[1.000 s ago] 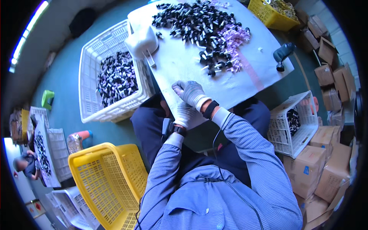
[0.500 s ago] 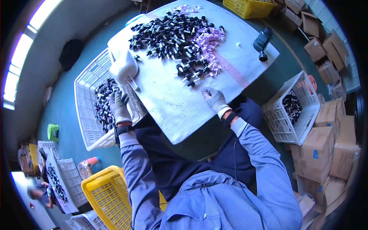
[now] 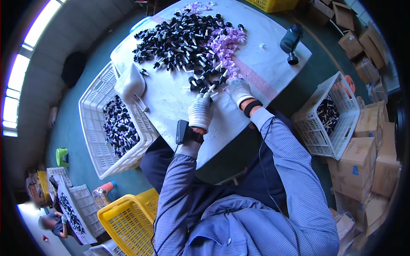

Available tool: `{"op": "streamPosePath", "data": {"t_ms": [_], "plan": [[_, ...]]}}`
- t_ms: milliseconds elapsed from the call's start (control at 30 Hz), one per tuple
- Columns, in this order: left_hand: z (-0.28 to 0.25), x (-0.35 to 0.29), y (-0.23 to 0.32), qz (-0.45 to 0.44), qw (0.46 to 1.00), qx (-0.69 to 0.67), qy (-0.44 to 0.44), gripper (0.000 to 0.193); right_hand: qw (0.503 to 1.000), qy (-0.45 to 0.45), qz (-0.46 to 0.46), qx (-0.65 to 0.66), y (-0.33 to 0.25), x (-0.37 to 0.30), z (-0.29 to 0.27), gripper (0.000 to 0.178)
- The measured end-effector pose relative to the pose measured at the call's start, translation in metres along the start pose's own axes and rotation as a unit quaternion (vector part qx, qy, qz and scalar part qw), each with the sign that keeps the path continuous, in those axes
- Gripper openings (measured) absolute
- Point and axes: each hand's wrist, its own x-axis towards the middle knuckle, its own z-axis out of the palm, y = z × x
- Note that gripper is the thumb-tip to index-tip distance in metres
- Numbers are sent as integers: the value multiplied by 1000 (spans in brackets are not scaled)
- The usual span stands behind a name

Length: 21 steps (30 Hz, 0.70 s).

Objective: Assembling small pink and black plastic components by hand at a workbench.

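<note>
A heap of black caps with white stems (image 3: 177, 40) covers the far part of the white table (image 3: 171, 98). Lilac plastic pieces (image 3: 224, 45) lie along its right side. My left hand (image 3: 200, 112), in a grey-white glove, reaches to the heap's near edge, its fingertips closed at a black cap with a white stem. Beside it, my right hand (image 3: 239, 91), gloved too, has its fingers bent in at the lowest lilac pieces; what they pinch is hidden.
A white scoop (image 3: 129, 83) rests at the table's left edge, over a white crate (image 3: 92, 141) of similar caps. Another white crate (image 3: 348, 123) stands right, by cardboard boxes (image 3: 354, 166). A dark green bottle-like tool (image 3: 291, 40) stands on the table. A person (image 3: 57, 224) works far left.
My left hand has come from over the left crate to the near edge of the heap. My right hand has moved slightly forward to the lilac pieces.
</note>
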Motion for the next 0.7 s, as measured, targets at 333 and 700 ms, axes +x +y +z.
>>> {"op": "streamPosePath", "data": {"t_ms": [333, 700], "plan": [[4, -5, -1, -110, 989, 26, -95, 36, 986, -125, 75, 76, -8, -22, -5, 25], [-28, -42, 9, 29, 998, 47, 22, 44, 979, -115, 85, 143, -28, -59, 4, 30]]}}
